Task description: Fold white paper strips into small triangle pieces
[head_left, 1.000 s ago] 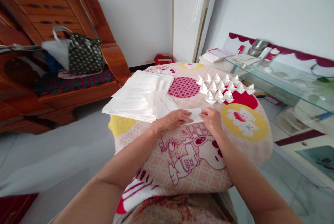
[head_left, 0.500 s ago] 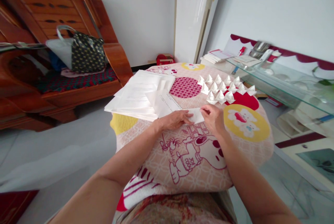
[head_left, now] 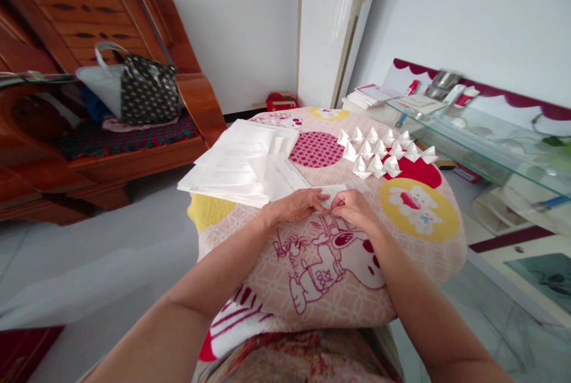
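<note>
A small folded sheet of white paper (head_left: 335,189) lies on the cloth-covered table in front of me. My left hand (head_left: 300,204) holds it down from the left, fingers bent over it. My right hand (head_left: 355,209) pinches its near edge, close to the left fingertips. Both hands partly cover the sheet, so its folds are hard to make out. Under and beside the left hand, a loose printed sheet (head_left: 288,176) reaches out from a stack of white paper (head_left: 227,160). Several folded paper boats (head_left: 376,164) stand in rows at the right.
A patterned cloth (head_left: 339,300) covers the round table. To the right is a glass shelf (head_left: 495,145) with papers and metal bowls. A wooden bench (head_left: 147,160) at the left carries a patterned bag (head_left: 149,91). A tall white air conditioner (head_left: 325,38) stands behind.
My right hand has moved left and slightly nearer to me, from the sheet's right end to its near edge by my left fingers. My left hand stays in place.
</note>
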Demonstrator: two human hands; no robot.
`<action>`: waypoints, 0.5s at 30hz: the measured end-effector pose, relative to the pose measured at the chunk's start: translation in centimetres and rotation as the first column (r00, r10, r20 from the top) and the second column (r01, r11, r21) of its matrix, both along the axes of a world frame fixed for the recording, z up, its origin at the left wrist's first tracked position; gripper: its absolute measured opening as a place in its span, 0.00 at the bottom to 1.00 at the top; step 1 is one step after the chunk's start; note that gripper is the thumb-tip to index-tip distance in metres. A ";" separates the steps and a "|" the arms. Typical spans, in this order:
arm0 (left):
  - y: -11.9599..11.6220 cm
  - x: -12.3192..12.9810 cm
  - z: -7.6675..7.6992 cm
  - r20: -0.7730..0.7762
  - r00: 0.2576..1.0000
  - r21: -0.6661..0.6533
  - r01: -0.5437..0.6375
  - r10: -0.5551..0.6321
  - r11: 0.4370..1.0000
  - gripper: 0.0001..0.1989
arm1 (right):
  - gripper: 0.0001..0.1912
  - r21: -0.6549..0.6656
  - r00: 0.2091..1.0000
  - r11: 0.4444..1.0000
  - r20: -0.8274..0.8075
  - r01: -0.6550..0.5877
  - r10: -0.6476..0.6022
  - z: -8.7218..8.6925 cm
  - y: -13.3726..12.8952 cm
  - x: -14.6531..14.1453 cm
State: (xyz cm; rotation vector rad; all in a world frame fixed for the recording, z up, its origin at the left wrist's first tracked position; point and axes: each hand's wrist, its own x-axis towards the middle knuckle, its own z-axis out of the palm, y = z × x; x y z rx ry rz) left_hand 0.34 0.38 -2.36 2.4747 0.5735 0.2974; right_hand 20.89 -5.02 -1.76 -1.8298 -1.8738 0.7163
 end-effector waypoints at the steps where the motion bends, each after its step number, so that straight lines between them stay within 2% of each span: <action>1: 0.0 0.0 0.0 0.003 1.000 0.003 0.000 0.000 1.000 0.28 | 0.06 0.000 1.000 1.000 0.012 0.010 -0.010 0.0 0.0 -0.1; 7: 0.3 -0.2 -0.7 -0.078 0.996 0.108 0.046 -0.037 0.993 0.28 | 0.07 -0.032 0.995 0.995 0.054 0.089 -0.087 0.3 -0.1 0.6; 13: 0.1 -0.2 -1.0 -0.126 0.991 0.204 0.058 -0.032 0.977 0.29 | 0.07 -0.018 0.985 0.987 0.067 0.162 -0.161 0.7 -0.4 3.4; 15: -0.2 0.0 -0.7 -0.156 0.988 0.210 0.056 -0.023 0.976 0.29 | 0.06 0.011 0.972 0.974 0.065 0.228 -0.228 0.8 -0.5 4.3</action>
